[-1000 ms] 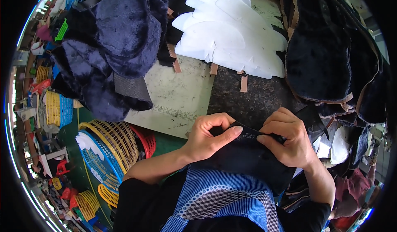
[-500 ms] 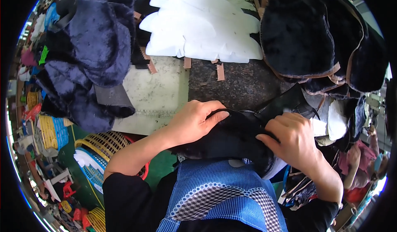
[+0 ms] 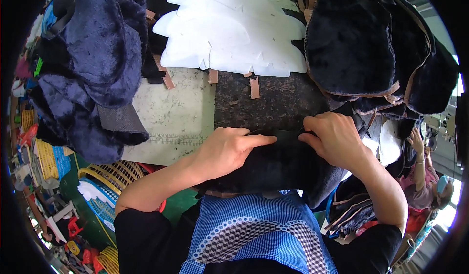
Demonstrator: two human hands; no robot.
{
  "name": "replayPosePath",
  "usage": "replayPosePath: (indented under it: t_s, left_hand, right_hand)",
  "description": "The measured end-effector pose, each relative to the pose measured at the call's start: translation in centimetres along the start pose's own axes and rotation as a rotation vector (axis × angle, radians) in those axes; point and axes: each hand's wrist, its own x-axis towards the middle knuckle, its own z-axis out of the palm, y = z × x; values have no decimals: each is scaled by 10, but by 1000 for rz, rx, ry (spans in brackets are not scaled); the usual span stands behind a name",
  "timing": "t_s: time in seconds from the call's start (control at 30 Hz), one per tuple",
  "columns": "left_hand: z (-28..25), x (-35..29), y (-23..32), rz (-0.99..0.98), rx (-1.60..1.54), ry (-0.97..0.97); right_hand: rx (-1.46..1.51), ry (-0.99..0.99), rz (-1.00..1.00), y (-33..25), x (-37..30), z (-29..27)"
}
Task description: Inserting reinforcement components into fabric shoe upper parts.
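Baskets crowd the green floor at eight o'clock from where the seamwork lies, a yellow basket leaning against a blue basket, if twelve is taken as straight ahead of the worker. Toward nine and ten stretches a pale tabletop, a ruler scale printed along its near side, and at one a dark mottled board adjoins it. Up at twelve I see overlapping white sheets with scalloped edges; small tan strips poke out beneath them. Navy plush is heaped at ten, while dark plush panels with tan edging hang together at two. Over between three and four, another person has an arm raised.

What the worker handles is a dark plush piece, at six o'clock just short of the board, hanging above a blue checked apron. On its far edge, the left hand lays one digit out straight toward three; the rest curl under, and I can't tell whether they grip anything. The right hand has thumb and forefinger clamped on that same edge, just beside the other's fingertip, the two hands not touching.
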Motion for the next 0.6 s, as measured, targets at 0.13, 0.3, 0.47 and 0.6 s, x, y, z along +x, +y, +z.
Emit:
replayPosePath:
  t_s: [0.13,0.3,0.47,0.6]
  left_hand:
    - [-9,4,9,-110,116,-156]
    - [-21,24,9,-210,-150,-269]
    - [-46,46,-17,-614,-1108,-501]
    - [-27,35,-5,172,-790,-111]
  right_hand:
    - [-37,-50,22,1,13,4]
    - [-194,-168,190,8,29,-14]
    - [-39,581,-59,-3,-13,-58]
    - [121,651,-371,-72,-67,-72]
